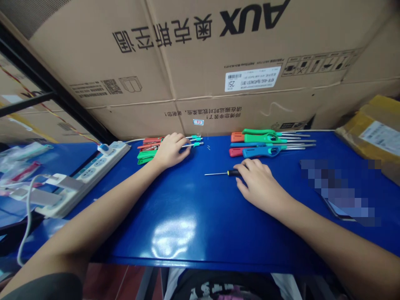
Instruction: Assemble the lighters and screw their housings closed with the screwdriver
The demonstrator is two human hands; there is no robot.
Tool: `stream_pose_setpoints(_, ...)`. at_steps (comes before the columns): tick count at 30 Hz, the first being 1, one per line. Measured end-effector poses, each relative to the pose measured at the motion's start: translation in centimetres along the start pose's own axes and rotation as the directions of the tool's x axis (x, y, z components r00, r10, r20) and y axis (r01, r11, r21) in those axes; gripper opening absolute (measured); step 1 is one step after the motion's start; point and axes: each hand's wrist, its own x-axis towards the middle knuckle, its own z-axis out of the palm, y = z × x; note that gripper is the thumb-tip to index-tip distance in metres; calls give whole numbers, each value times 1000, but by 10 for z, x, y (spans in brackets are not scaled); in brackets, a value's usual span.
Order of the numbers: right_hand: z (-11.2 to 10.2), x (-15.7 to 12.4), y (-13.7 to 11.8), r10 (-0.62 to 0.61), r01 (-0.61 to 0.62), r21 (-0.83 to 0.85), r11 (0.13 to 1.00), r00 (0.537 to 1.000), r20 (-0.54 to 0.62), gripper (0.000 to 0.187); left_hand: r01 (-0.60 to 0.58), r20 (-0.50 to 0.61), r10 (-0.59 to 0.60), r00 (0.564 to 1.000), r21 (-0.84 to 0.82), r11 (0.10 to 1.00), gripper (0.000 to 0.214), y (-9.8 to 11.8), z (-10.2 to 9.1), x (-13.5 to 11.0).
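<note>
My left hand (170, 150) rests on a pile of long-nosed lighters (146, 155) with red and green handles at the back left of the blue table (187, 225); its fingers curl over their metal tubes. My right hand (258, 181) lies near the table's middle, fingers closed around the black handle of a small screwdriver (229, 172) whose thin shaft points left. A second pile of lighters (265, 143) in green, red, orange and blue lies just beyond my right hand, apart from it.
Large cardboard boxes (200, 62) form a wall right behind the table. A white power strip (90, 175) with a cable lies at the left edge. A yellow-brown parcel (371, 133) stands at the right, beside a blurred-out flat item (343, 191).
</note>
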Motion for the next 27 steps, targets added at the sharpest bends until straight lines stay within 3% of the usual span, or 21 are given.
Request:
stream_pose_setpoints(3, -2, -1, -4, -31, 30, 40, 999, 998, 48, 16, -86, 30, 92, 995, -156, 984, 23, 29, 3, 11)
stream_pose_setpoints(6, -10, -2, -10, -57, 50, 228, 972, 998, 23, 14, -137, 28, 157, 987, -353, 926, 23, 55, 13, 25)
stream_pose_setpoints(11, -25, -2, -13, 39, 59, 524, 850, 984, -174, 11, -26, -1, 32, 999, -622, 783, 33, 78, 45, 51)
stream_pose_setpoints(13, -28, 0, -12, 137, 36, 679, 733, 970, -200, 10, 13, 11, -7, 1000, -689, 725, 32, 85, 58, 57)
stream_pose_setpoints(16, -30, 4, -12, 348, -61, 928, 367, 934, -76, 15, 55, 18, -62, 998, -741, 669, 27, 98, 73, 61)
stream_pose_setpoints(18, -30, 7, -11, 423, -98, 981, 166, 906, 19, 20, 84, 17, -109, 994, -750, 656, 24, 108, 82, 64)
stream_pose_setpoints(23, -27, 12, -8, 486, -128, 992, 12, 867, 106, 19, 193, 27, -248, 968, -714, 673, 20, 130, 98, 75)
stream_pose_setpoints(27, -26, 13, -4, 525, -117, 991, -63, 841, 133, 17, 285, 41, -329, 943, -607, 741, 16, 149, 97, 80)
